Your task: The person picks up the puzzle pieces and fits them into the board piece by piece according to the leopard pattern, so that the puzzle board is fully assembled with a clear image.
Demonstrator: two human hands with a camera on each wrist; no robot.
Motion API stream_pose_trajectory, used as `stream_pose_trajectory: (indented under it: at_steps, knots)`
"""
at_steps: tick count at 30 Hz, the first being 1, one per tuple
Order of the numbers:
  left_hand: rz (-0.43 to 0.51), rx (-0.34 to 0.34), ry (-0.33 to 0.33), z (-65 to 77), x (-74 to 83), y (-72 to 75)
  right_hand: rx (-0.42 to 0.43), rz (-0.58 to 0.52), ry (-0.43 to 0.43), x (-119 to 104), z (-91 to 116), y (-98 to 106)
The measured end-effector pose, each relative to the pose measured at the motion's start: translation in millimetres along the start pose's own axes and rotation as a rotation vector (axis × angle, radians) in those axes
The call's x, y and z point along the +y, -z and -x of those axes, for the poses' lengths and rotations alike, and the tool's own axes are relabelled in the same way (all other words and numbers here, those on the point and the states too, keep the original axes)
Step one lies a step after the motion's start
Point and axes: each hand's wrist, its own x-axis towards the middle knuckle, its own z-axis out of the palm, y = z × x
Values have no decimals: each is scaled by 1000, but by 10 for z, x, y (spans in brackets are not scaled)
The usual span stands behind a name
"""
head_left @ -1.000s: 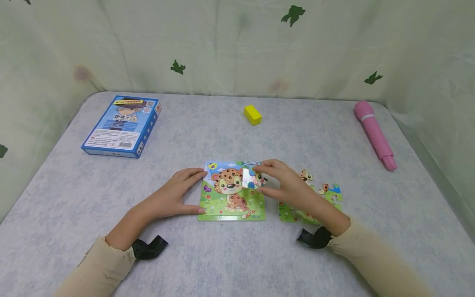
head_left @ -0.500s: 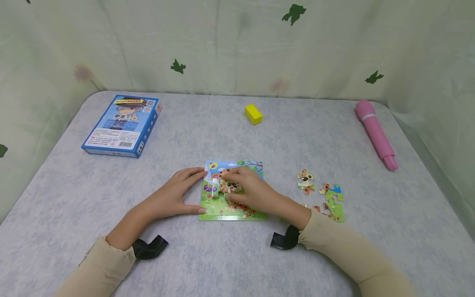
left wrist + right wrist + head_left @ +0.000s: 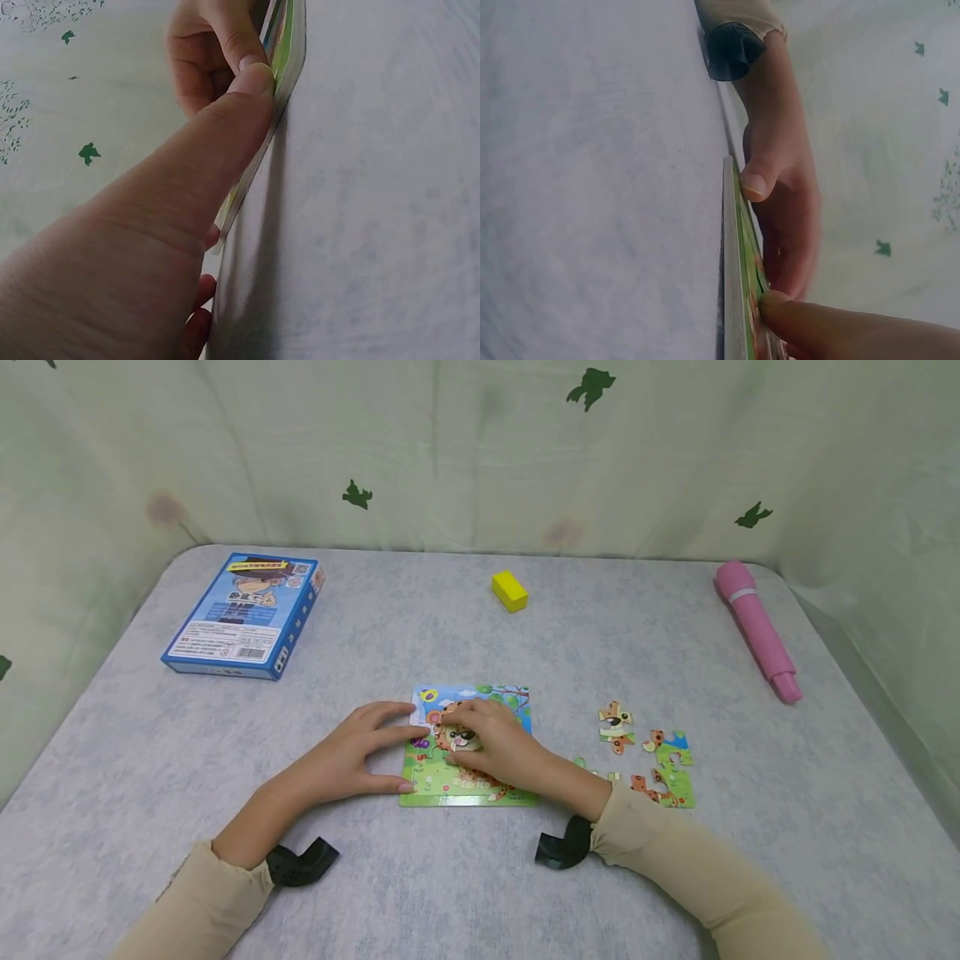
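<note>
In the head view my left hand rests spread at the left edge of a leopard puzzle board. Its thumb touches near the lower left corner, and one finger reaches over the picture. My right hand is over the board's middle, thumb and fingers pinching a puzzle piece with part of the leopard's face. That hand hides the picture's right middle. From the right wrist view, the right thumb is at the piece, low against the board's top. The left thumb presses the board's edge in the left wrist view.
Several loose puzzle pieces lie right of the board, some partly behind my right forearm. A blue box lies back left, a yellow block back centre, and a pink wand-shaped thing back right. A patterned curtain stands behind the table.
My right hand has carried the puzzle piece left from the board's right side to its left middle and lowered it. One left finger has slid rightward onto the board.
</note>
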Motion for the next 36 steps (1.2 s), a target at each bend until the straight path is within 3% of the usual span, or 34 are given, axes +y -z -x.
stream_pose_trajectory:
  at_steps: [14,19,23,27,31,36]
  knots:
    - [6,-10,28,13,14,27,55,89,21,2,11,-15]
    - [2,2,17,15,15,30,-6,102,2,-17,11,27]
    - [1,3,17,14,14,32,-104,24,-61,-1,14,91]
    - [0,-7,25,14,13,30,-131,-146,-112,6,59,194]
    - [-3,-14,31,7,12,23,-75,-260,-111,2,167,340]
    - [-12,-13,29,-3,5,18,58,-266,-64,57,399,566]
